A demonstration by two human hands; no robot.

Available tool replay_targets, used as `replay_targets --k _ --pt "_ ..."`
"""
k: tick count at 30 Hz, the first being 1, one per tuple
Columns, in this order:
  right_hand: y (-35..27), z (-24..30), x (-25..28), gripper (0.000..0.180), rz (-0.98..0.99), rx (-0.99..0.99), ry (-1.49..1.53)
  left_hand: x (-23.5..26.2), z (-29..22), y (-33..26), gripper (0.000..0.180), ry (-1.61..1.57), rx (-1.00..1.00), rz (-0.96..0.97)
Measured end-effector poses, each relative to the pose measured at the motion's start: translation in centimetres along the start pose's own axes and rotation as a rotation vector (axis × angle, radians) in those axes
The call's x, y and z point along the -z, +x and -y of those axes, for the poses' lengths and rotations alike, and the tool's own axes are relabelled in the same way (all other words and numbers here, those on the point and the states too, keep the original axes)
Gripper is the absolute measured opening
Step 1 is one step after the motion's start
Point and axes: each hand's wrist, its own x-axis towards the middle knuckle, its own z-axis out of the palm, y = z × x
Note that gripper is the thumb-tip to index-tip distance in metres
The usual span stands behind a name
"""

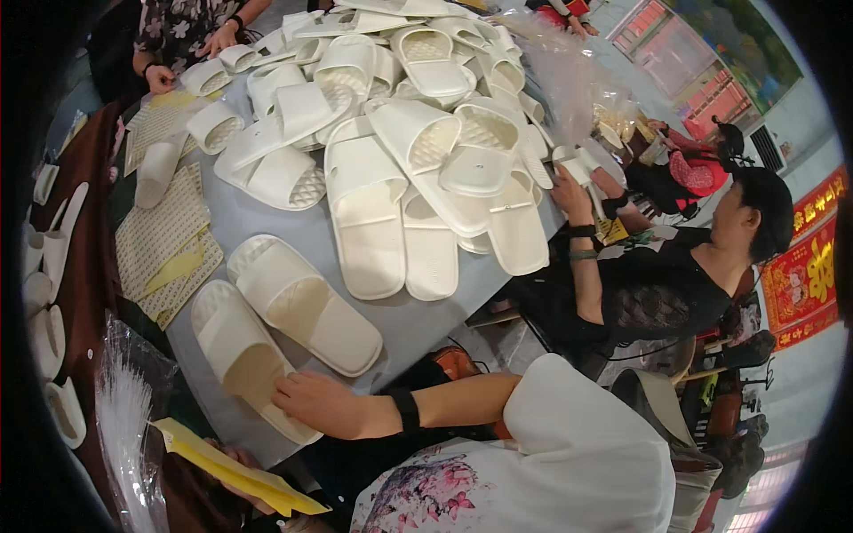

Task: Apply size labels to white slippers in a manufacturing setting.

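Note:
My right hand (318, 404) reaches in from the right, a black band on its wrist. Its fingers grip the heel end of a white slipper (235, 351) lying at the near edge of the grey table (418, 324). A second white slipper (306, 306) lies right beside it. My left hand (238, 459) is low in the picture, mostly hidden. It holds a thin stack of yellow sheets (233, 469) that points toward the lower right.
A big pile of white slippers (409, 133) covers the far half of the table. Patterned paper sheets (169, 235) lie at the left edge, clear plastic bags (124, 426) at the near left. A person in black (675, 284) works at the right, another person's hands (218, 40) at the far left.

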Motion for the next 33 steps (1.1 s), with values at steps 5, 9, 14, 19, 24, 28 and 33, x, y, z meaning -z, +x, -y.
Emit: replay_targets --k 5,9,14,19,24,28,33 --pt "-0.5 0.4 -1.3 0.020 -0.045 -0.014 0.040 2.2 0.0 -0.9 0.033 0.097 0.053 -0.269" --pt "0.1 1.4 -0.3 0.015 -0.057 -0.016 0.095 3.6 -0.1 -0.9 0.015 0.010 0.082 -0.352" --pt "0.3 2.0 0.3 0.013 0.162 -0.072 0.028 0.2 -1.4 -0.5 0.030 -0.050 0.133 -0.228" --pt "0.6 1.7 1.5 0.015 0.196 -0.061 0.054 0.2 -1.3 -0.6 0.032 -0.094 0.243 -0.138" --pt "0.6 0.3 3.1 0.009 0.317 -0.193 0.367 -3.3 -1.9 0.7 0.038 0.096 0.111 -0.203" --pt "-0.2 -2.4 5.4 0.005 0.205 -0.445 0.696 -7.1 -2.6 1.5 0.027 0.266 0.142 -0.140" --pt "-0.5 -2.1 9.3 0.006 0.066 -0.356 0.469 -8.2 -2.3 0.6 0.020 0.579 0.231 -0.135"
